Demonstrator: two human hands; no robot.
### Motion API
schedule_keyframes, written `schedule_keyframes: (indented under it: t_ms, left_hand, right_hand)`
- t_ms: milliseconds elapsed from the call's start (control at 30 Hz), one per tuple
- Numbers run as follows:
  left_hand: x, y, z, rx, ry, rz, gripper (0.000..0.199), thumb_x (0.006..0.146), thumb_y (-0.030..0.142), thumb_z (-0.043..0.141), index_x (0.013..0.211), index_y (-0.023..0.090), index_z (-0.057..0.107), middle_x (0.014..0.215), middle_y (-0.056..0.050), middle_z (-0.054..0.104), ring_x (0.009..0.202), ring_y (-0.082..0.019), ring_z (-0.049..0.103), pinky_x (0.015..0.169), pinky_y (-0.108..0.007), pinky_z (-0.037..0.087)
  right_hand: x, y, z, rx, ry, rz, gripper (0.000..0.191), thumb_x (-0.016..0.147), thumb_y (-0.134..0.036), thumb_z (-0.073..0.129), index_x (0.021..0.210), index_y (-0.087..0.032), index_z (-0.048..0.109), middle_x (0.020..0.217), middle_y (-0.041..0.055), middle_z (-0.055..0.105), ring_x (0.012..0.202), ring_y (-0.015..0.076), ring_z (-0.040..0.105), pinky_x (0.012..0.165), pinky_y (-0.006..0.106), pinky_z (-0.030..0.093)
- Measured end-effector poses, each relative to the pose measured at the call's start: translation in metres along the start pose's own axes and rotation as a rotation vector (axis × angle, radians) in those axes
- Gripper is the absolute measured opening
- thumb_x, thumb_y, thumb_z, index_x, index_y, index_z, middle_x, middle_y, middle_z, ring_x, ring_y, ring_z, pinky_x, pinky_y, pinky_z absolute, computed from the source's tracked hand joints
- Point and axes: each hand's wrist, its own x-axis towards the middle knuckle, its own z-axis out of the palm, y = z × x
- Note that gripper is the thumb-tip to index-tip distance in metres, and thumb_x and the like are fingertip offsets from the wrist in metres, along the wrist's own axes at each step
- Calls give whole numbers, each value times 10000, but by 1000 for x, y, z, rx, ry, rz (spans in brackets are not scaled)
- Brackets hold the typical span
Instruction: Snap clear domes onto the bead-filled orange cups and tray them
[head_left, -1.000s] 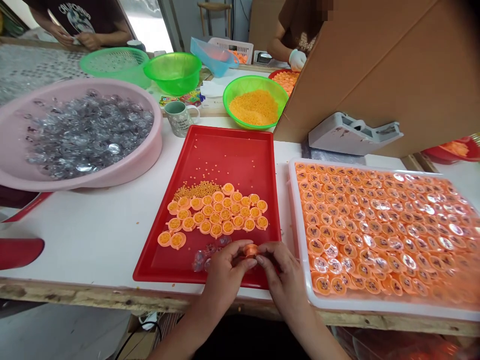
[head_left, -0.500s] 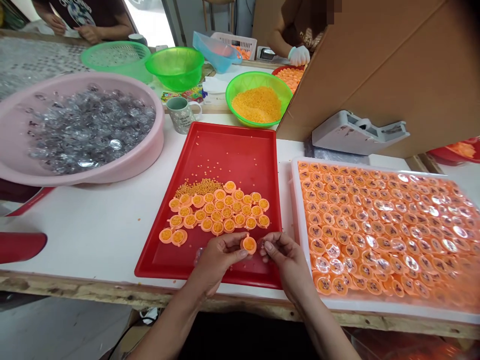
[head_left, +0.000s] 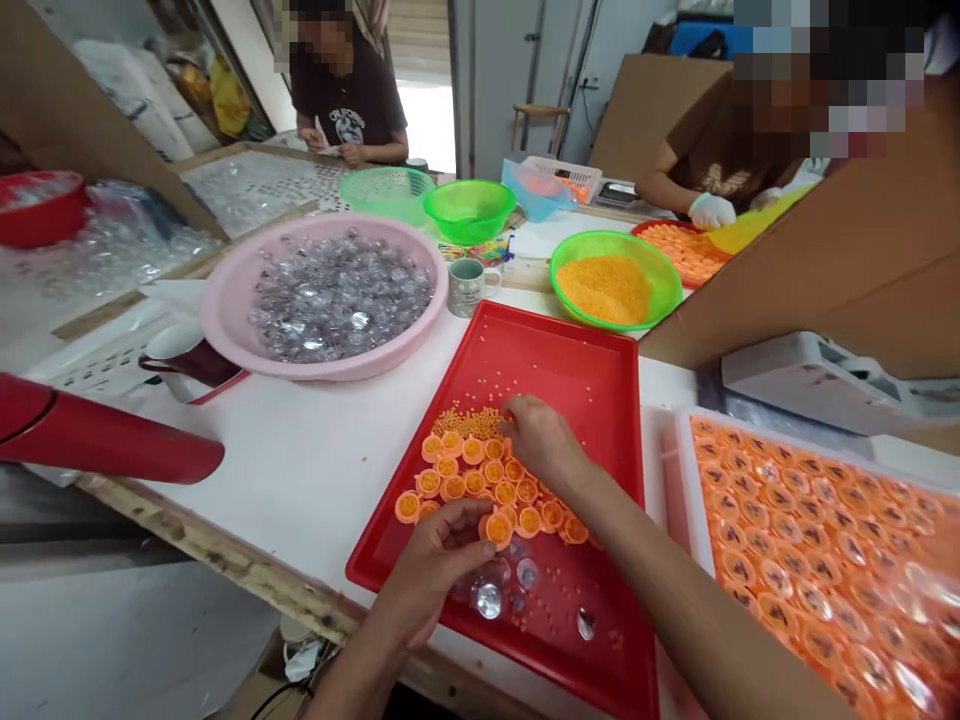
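Note:
Between the thumb and fingers of my left hand [head_left: 439,560] is a small orange cup [head_left: 498,528] filled with yellow beads, held above the front part of the red tray [head_left: 577,375]. My right hand [head_left: 544,440] reaches over the tray, its fingertips at the right end of the pile of yellow beads [head_left: 469,422]; whether they pinch anything is hidden. Rows of filled orange cups [head_left: 452,487] lie in the tray below the pile. Several clear plastic lids [head_left: 488,600] lie near the tray's front, by my left hand.
A pink basin [head_left: 217,325] of clear lids stands at the left, near a red bottle [head_left: 150,440]. Behind the tray are a mug [head_left: 466,290] and a green bowl [head_left: 671,285] of yellow beads. A lidded-cup box [head_left: 684,480] is at the right. Two people sit across the table.
The view has swung left. My right hand has left the held cup and moved up to the bead pile. My left hand keeps its cup. Clear lids now show at the tray's front.

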Motion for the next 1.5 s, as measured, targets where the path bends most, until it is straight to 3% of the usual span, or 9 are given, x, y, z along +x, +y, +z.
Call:
schedule_keyframes:
  t_ms: [100,233,433,600,800,933,1167,1333,1500]
  left_hand:
    - [-2,4,-13,-22,41,44,406,629,251,856,998,177,704,969,-47,683,868,-198,654,749,-352,600]
    - [-4,7,-27,-60,95,67,389,622,265,858,971,178,708,961,-44,684,839,-185,635,698,-337,613]
    - [-4,10,-35,-72,162,105,368,627,248,845,965,195,710,957,-27,684,874,-195,645,734,-347,617]
    - [-2,12,-34,-51,183,135,339,644,222,821,965,187,718,977,-36,695,914,-209,653,780,-342,607]
    - [7,10,-31,-56,170,131,380,641,231,829,1001,170,721,1036,-54,693,944,-221,659,832,-362,597]
    - [13,10,-23,-51,151,129,415,613,261,851,993,146,729,1010,-70,690,934,-242,663,827,-397,602]
    - [21,2,-8,-46,46,130,409,623,285,853,990,146,736,965,-77,734,944,-251,677,822,-367,594]
    - [19,2,-8,-70,54,115,398,627,241,852,997,166,726,984,-56,716,902,-210,676,817,-359,604]
    - [13,5,-9,-127,31,112,399,624,215,856,1002,191,732,1011,-33,683,923,-207,669,828,-360,607]
  right_hand:
    - [51,-20,16,-83,-46,87,352,904,-334,591,1140,-72,589,1020,218,674,998,319,653,836,401,483]
    - [72,-39,42,-130,-115,139,576,844,-453,663,1196,-10,554,1073,265,644,1044,352,630,859,439,490]
    - [80,-59,55,-98,-207,128,359,924,-345,602,1222,-148,564,1241,105,582,1075,243,600,903,455,507]
    - [86,-56,58,24,-311,120,300,934,-316,593,1188,-157,583,1196,85,605,1014,219,623,852,420,537]
    - [77,-42,37,245,-383,86,226,915,-289,621,1077,-131,634,1031,54,664,839,169,659,708,321,565]
    - [32,-38,6,380,-367,4,105,755,-97,694,851,-125,726,691,3,678,597,118,632,558,214,502]
    - [-33,-31,-12,512,-352,-45,206,630,-43,670,743,-186,768,671,-18,684,588,105,589,529,197,438]
    - [-14,-9,-10,643,-416,15,163,705,-160,686,848,-151,763,596,-7,677,543,126,627,517,218,501]
    - [27,0,-10,676,-347,55,90,682,-140,719,766,-136,752,574,5,678,508,108,607,507,197,501]
